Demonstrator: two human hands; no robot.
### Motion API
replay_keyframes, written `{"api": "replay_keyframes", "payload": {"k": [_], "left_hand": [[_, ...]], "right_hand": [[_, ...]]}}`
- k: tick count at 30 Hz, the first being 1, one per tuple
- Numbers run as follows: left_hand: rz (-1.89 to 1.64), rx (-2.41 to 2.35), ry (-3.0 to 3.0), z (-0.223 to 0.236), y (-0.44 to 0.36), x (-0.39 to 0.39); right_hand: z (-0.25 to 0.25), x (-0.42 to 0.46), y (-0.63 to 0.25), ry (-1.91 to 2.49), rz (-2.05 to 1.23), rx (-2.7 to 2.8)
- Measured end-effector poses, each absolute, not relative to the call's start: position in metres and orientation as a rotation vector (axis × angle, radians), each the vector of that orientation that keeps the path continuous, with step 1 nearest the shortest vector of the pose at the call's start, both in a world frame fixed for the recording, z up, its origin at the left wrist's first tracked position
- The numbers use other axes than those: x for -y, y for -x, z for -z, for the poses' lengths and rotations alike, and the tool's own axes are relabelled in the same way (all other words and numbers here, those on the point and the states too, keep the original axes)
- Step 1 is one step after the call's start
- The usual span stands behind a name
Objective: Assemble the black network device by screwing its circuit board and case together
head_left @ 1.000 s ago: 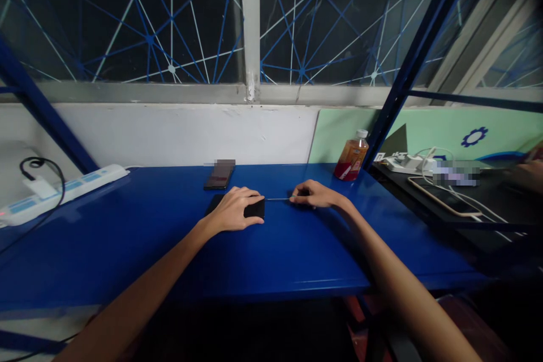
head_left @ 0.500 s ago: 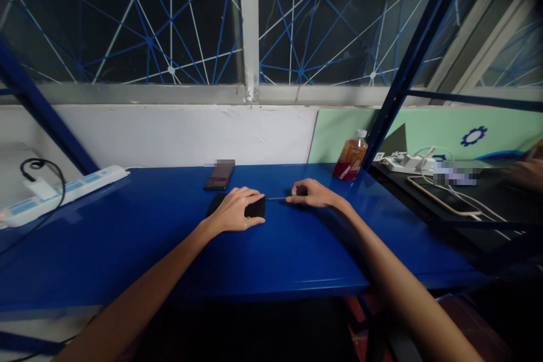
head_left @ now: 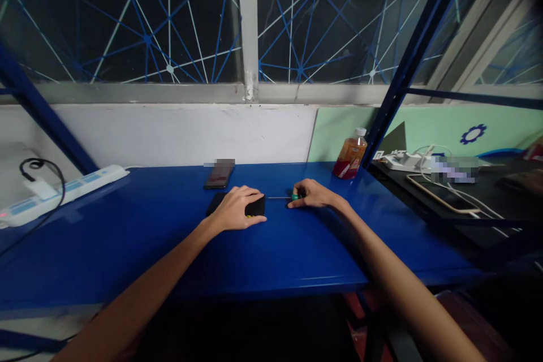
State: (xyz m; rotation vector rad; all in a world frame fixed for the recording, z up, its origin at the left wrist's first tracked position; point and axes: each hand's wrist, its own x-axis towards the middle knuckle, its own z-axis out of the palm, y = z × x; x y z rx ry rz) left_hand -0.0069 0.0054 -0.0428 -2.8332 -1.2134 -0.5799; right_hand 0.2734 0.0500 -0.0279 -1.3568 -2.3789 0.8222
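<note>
Left hand [head_left: 237, 208] grips a box [head_left: 256, 207], phone [head_left: 219, 175] just beyond, and right hand [head_left: 311, 193] a screwdriver [head_left: 295, 197], bottle [head_left: 350, 156] far right, with table [head_left: 275, 254] running to its near edge.

Probably a shared office or workroom: a blue table [head_left: 271, 254] fills the middle, with a white power strip [head_left: 99, 181] at left; at right, a cable-strewn black table [head_left: 496, 198] fronts a green panel [head_left: 436, 124] bearing a gear emblem [head_left: 463, 134].

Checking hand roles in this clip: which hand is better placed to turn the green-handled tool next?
Probably the right hand: it grips the green-handled tool, whose thin shaft points toward the black box. The left hand is on that box.
</note>
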Motion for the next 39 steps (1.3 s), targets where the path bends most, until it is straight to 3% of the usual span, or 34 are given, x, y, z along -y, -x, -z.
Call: {"api": "replay_keyframes", "payload": {"k": [24, 39], "left_hand": [[0.560, 1.224, 2.846, 0.0412, 0.0065, -0.0039], [0.565, 1.215, 2.839, 0.0419, 0.0071, -0.0034]], "right_hand": [[0.0264, -0.0463, -0.2691, 1.365, -0.535, 2.450], [0.0272, -0.0515, -0.2734, 1.375, -0.573, 2.420]]}}
